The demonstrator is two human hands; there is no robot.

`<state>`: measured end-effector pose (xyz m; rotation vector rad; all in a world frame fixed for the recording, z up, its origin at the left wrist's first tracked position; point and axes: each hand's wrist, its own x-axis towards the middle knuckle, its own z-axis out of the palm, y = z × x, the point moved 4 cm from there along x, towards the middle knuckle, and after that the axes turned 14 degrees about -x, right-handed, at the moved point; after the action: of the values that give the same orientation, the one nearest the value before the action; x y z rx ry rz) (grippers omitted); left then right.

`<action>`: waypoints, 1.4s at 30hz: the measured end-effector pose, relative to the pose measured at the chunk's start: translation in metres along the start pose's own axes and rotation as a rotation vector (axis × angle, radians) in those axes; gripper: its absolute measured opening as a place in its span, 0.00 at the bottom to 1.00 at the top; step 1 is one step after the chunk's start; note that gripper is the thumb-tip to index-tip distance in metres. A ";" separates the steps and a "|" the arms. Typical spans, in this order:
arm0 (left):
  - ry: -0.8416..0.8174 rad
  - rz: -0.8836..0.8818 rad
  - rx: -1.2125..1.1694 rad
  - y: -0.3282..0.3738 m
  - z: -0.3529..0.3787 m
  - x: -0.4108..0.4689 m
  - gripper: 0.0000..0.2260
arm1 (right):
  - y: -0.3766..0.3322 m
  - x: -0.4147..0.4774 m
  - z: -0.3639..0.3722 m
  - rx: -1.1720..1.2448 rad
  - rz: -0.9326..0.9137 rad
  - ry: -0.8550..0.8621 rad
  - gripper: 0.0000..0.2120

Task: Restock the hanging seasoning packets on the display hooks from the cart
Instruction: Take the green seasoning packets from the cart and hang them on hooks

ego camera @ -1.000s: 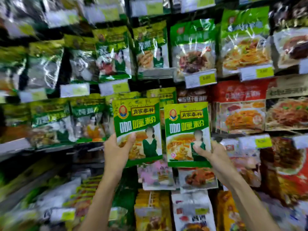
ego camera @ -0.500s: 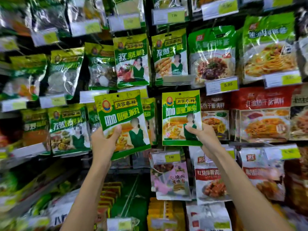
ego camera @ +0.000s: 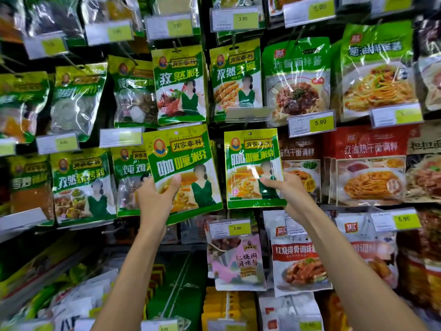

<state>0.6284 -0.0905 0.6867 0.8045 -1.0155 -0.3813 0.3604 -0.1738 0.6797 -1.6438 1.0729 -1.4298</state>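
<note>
Two matching green-and-yellow seasoning packets are held up against the display wall. My left hand (ego camera: 156, 199) grips the lower left of the left packet (ego camera: 183, 163), which tilts a little to the left. My right hand (ego camera: 288, 194) pinches the lower right of the right packet (ego camera: 250, 161), which hangs upright, its hole near the top. Whether either packet sits on a hook I cannot tell. The cart is out of view.
Rows of hanging packets cover the wall: green ones (ego camera: 179, 87) above, red noodle sauce packets (ego camera: 367, 168) to the right, a pink packet (ego camera: 238, 261) below. Yellow price tags (ego camera: 319, 123) stick out on hook ends. Lower shelves hold more bags.
Both hands have lifted their packets a little higher against the wall. The view has tilted so the upper rows show more fully.
</note>
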 end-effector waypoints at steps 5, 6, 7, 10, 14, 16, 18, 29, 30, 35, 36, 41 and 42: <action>0.008 -0.009 -0.012 -0.001 0.007 -0.001 0.17 | 0.001 0.006 0.000 -0.004 0.010 0.004 0.05; 0.009 -0.003 -0.013 -0.001 0.008 -0.001 0.15 | 0.001 0.009 0.000 -0.009 0.019 0.005 0.05; 0.007 0.006 -0.014 -0.001 0.010 -0.001 0.13 | 0.001 0.013 0.000 -0.018 0.030 0.009 0.05; -0.009 0.032 -0.027 -0.001 0.014 0.000 0.07 | 0.002 0.024 0.002 -0.039 0.063 0.011 0.07; -0.012 0.037 -0.029 -0.004 0.021 0.003 0.10 | 0.004 0.042 0.008 -0.060 0.094 0.008 0.06; -0.005 0.059 -0.042 -0.003 0.026 0.001 0.13 | 0.007 0.051 0.012 -0.123 0.108 0.025 0.13; -0.008 0.071 -0.061 -0.004 0.029 0.000 0.19 | 0.011 0.056 0.016 -0.214 0.140 0.025 0.21; -0.095 -0.038 -0.163 -0.020 0.044 -0.014 0.08 | 0.007 0.025 -0.005 -0.592 -0.149 0.434 0.11; -0.109 -0.044 -0.159 -0.022 0.049 -0.016 0.07 | 0.003 0.016 -0.003 -0.460 -0.187 0.403 0.11; -0.222 -0.100 -0.139 -0.027 0.086 -0.026 0.14 | -0.017 -0.008 0.022 -0.058 -0.153 -0.004 0.17; -0.250 -0.107 -0.143 -0.027 0.092 -0.026 0.16 | -0.019 -0.010 0.022 -0.057 -0.148 0.008 0.19; -0.230 0.121 0.083 -0.014 0.097 -0.012 0.12 | -0.013 -0.004 0.008 -0.065 -0.132 0.114 0.16; -0.140 0.268 0.175 -0.004 0.091 -0.004 0.10 | -0.010 -0.002 0.004 -0.062 -0.119 0.126 0.16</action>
<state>0.5480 -0.1288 0.7068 0.7933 -1.2834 -0.1208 0.3656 -0.1677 0.6873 -1.7046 1.1152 -1.6103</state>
